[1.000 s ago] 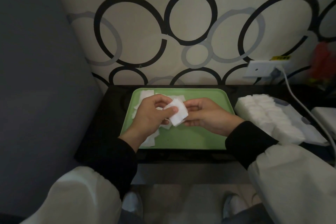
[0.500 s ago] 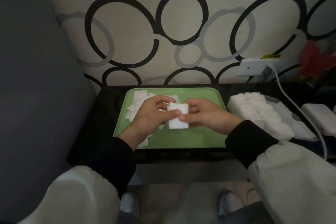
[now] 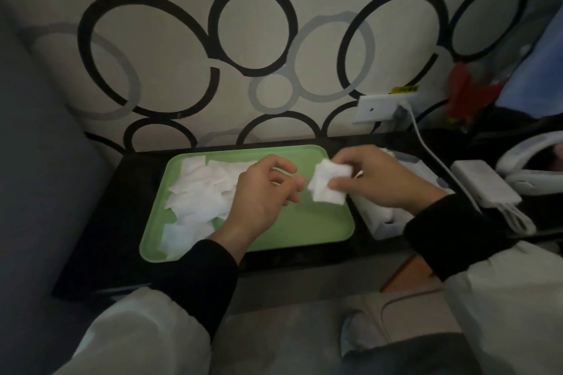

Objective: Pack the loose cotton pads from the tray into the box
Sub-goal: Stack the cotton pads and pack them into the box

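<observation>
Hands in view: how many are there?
2. The left hand hovers over the green tray, seemingly empty; the right hand pinches a small stack of cotton pads at the tray's right edge. No others visible.

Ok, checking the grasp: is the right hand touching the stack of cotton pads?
Touching. The head view shows the right hand pinching the stack of cotton pads between thumb and fingers.

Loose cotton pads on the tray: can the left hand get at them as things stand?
Probably yes: the left hand hovers empty at the edge of the loose cotton pads on the tray, with nothing between; the right hand holds a stack.
</observation>
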Available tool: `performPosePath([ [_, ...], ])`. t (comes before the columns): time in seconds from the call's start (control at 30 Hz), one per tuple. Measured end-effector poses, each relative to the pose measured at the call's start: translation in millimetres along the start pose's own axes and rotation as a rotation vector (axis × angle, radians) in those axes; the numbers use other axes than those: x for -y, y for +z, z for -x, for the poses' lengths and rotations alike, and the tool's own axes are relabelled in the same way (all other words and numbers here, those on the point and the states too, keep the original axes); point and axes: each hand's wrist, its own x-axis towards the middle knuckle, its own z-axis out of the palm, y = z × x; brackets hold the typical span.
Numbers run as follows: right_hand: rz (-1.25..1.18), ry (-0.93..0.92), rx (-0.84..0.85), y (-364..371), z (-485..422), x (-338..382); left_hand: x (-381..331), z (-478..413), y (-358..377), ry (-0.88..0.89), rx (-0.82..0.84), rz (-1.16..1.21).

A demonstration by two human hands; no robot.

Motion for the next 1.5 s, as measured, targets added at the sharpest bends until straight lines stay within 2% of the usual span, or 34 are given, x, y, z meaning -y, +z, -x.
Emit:
performPosePath([
  [0.1,-0.136,0.102,-0.173,-34,19,-24,3,-3,25,0.032,0.036,-0.097],
  [0.23,-0.206,0.202,-0.237,-59,43,-51,2,-2,68,0.119,0.162,-0.221],
  [0.33,-0.163,0.206,-0.201,-64,54,-67,0,-2,98,0.24,0.301,-0.378],
  [0.4,-0.166,0.209,-0.165,-65,56,-75,0,-2,112,0.241,0.35,-0.472],
  [0.57,-0.221,0.161,-0.099,-58,55,-80,-2,-9,125,0.182,0.292,-0.671],
  [0.67,-0.098,0.151,0.013,-52,51,-84,0,-14,124,0.169,0.271,-0.61],
  [0.83,0.381,0.161,0.127,-50,42,-76,8,-17,122,0.167,0.273,-0.522],
  [1.1,0.674,0.16,0.189,-28,31,-62,9,-18,124,0.112,0.289,-0.412],
  [1.27,0.652,0.166,0.106,-24,27,-66,1,-20,117,0.151,0.232,-0.393],
  [1.5,0.617,0.155,0.104,-34,29,-66,3,-19,111,0.107,0.309,-0.35],
])
